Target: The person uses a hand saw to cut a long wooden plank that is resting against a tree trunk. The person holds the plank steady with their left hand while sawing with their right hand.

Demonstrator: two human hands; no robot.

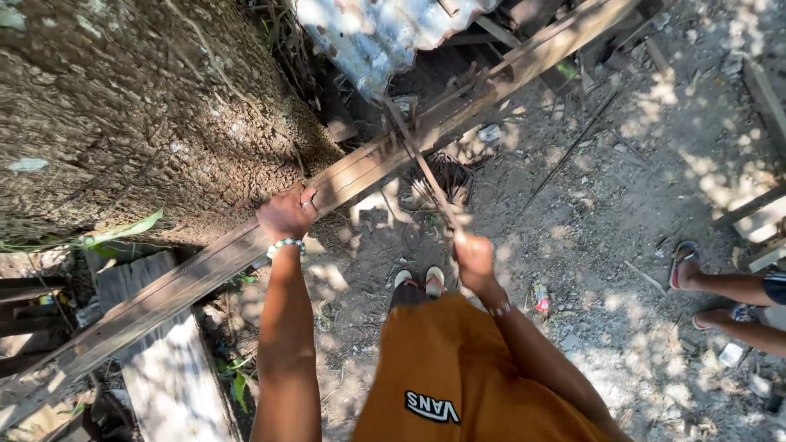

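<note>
A long wooden beam (205, 266) runs diagonally from lower left to upper right, beside a large tree trunk (139, 106). My left hand (286, 213), with a bead bracelet at the wrist, grips the beam's upper edge. My right hand (473, 258) is closed around the lower end of a thin rusty metal rod (422, 164). The rod slants up and left to the beam, where its far end meets metal pegs on the wood. My feet in sandals (419, 282) stand on the dirt below.
A corrugated metal sheet (368, 33) leans at the top. A bundle of bent wire (446, 176) lies on the ground under the beam. Another person's sandalled feet (696, 286) stand at the right. A grey plank (168, 360) lies lower left; wood scraps litter the dirt.
</note>
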